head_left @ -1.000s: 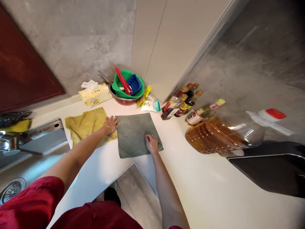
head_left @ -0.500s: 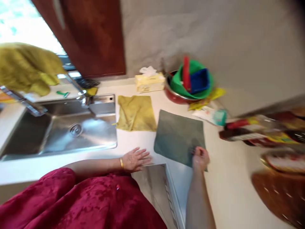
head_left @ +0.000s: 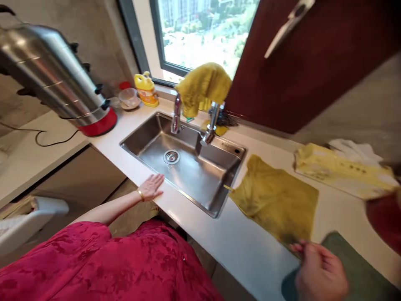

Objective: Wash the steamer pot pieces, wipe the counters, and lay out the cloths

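My left hand (head_left: pixel 151 187), with a gold bangle at the wrist, is open with its fingers stretched out at the counter's front edge, beside the steel sink (head_left: pixel 184 156). My right hand (head_left: pixel 324 271) is closed, thumb and fingertips pressed together at the near right corner of a yellow cloth (head_left: pixel 278 198). A dark smudge shows by the fingertips; whether they pinch the cloth or something small cannot be made out. The yellow cloth lies spread and slightly wrinkled right of the sink. Partly behind my right hand is a grey-green cloth (head_left: pixel 360 265), lying flat.
Over the tap (head_left: pixel 210 129) hangs another yellow cloth (head_left: pixel 205 85). A tall steel steamer (head_left: pixel 59 79) with a red base stands left, near a yellow bottle (head_left: pixel 146 90) and a bowl (head_left: pixel 128 97). At the right are a tissue box (head_left: pixel 341 169) and a red pot (head_left: pixel 387 217).
My view has swung left towards the sink and window. My right hand has moved from the grey-green cloth to the yellow cloth's corner. My left hand is further left, by the sink.
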A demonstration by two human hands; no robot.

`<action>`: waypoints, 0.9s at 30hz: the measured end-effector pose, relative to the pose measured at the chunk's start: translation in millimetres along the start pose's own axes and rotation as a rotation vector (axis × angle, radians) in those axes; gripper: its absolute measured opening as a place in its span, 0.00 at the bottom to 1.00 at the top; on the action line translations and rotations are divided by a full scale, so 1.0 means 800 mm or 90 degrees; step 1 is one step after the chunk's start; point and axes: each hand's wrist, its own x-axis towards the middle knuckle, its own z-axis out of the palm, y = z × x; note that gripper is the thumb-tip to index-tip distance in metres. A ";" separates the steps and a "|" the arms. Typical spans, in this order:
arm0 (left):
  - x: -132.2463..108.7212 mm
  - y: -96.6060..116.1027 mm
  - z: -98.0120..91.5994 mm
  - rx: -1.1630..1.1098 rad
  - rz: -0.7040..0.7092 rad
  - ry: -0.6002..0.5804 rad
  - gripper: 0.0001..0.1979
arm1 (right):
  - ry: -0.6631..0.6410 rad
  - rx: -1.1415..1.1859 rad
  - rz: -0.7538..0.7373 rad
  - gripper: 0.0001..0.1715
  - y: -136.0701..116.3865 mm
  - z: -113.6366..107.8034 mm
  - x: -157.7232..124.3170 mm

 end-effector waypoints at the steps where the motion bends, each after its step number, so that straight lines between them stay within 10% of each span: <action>1: 0.002 -0.027 -0.011 -0.008 -0.114 0.035 0.35 | -0.059 0.015 0.020 0.27 -0.013 0.045 -0.012; 5: -0.002 -0.113 -0.048 -0.127 -0.386 0.217 0.33 | -0.280 0.049 0.064 0.31 -0.042 0.196 -0.057; 16: -0.010 -0.279 -0.031 -0.635 -0.330 0.364 0.33 | -0.542 -0.292 -0.088 0.27 -0.042 0.446 -0.182; 20: 0.014 -0.348 -0.038 -0.766 -0.229 0.325 0.42 | -0.392 -0.255 -0.067 0.21 -0.054 0.487 -0.188; 27: 0.065 -0.382 -0.065 -0.887 -0.170 0.244 0.47 | -0.048 -0.115 -0.088 0.33 -0.155 0.516 -0.030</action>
